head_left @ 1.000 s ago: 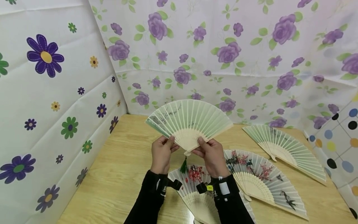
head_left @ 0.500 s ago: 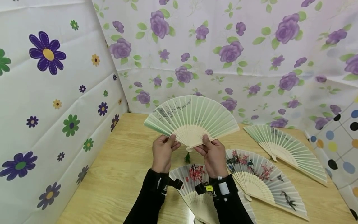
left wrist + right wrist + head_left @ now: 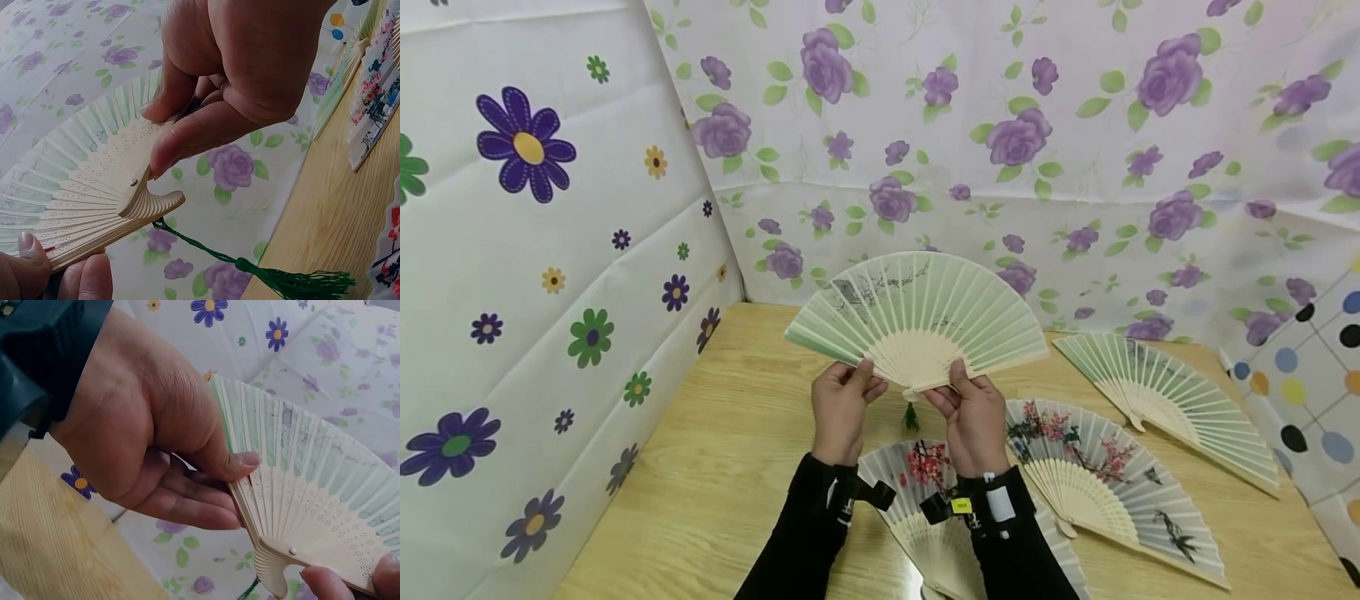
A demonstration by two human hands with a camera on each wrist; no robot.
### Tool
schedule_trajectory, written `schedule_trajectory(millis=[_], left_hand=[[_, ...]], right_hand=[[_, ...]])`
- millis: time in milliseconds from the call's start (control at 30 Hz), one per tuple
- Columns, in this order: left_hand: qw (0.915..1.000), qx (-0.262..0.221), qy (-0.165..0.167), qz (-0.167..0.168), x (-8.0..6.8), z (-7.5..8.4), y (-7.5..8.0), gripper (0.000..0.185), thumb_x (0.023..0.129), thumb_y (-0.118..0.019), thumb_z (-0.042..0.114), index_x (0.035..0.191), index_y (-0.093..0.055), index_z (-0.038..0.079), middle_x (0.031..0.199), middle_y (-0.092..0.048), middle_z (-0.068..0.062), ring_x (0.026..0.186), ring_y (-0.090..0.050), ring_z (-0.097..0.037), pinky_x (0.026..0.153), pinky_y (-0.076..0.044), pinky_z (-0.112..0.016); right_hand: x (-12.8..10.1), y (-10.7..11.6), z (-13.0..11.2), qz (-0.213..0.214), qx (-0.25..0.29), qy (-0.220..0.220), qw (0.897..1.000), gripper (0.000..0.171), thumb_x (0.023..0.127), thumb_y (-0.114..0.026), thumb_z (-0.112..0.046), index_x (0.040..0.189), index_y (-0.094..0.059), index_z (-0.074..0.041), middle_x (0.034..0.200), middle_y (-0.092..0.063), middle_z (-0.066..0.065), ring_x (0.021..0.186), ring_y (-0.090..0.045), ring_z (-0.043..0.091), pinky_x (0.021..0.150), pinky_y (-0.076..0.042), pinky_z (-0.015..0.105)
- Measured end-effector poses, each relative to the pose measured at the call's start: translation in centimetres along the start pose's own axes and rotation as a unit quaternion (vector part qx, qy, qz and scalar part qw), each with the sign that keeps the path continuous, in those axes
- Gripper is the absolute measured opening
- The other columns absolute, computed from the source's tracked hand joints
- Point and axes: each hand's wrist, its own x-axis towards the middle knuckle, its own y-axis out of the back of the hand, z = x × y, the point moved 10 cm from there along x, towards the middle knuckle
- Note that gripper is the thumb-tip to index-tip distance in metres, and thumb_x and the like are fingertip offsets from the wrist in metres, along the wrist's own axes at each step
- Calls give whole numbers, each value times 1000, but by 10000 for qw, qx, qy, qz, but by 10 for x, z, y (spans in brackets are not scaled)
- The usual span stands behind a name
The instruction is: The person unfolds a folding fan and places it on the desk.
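Note:
Between both hands a pale green folding fan [image 3: 917,312] is held spread wide above the table. Its leaf carries a grey branch print over pierced light wooden ribs. My left hand [image 3: 841,408] pinches the left outer rib, thumb in front, fingers behind. The right outer rib is pinched the same way by my right hand [image 3: 973,421]. The left wrist view shows the right hand [image 3: 244,69] large, with the left thumb [image 3: 28,259] at the lower left. A green tassel [image 3: 306,282] dangles from the fan's pivot end. In the right wrist view the left hand [image 3: 169,437] fills the left side.
Several other spread fans lie on the wooden table [image 3: 700,467]: a green fan [image 3: 1172,400] at the right, a blossom-and-bird fan [image 3: 1120,475] nearer, and a red-blossom fan [image 3: 925,517] partly under the right forearm. Flowered cloth [image 3: 887,133] hangs behind.
The held fan has spread wider, its right edge moving right with the right hand. It has risen slightly, and the tassel has swung to the right. The fans on the table stay put.

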Motion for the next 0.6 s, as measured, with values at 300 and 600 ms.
schedule_trajectory(millis=[300, 600], left_hand=[[9997, 225, 27, -91, -1, -4, 0, 14, 115, -66, 1, 117, -73, -11, 97, -70, -4, 88, -77, -11, 98, -74, -39], [9999, 147, -23, 30, 1, -3, 4, 14, 114, -67, 1, 115, -74, -11, 100, -71, -7, 87, -78, -12, 88, -74, -28]], right_hand=[[0, 2, -4, 125, 75, 135, 9998, 26, 121, -59, -25, 129, -65, -1, 108, -75, 3, 85, -80, 10, 97, -72, 28], [-2, -1, -2, 229, 164, 250, 9993, 26, 122, -56, -22, 129, -65, 2, 106, -72, 4, 84, -78, 10, 97, -72, 27]])
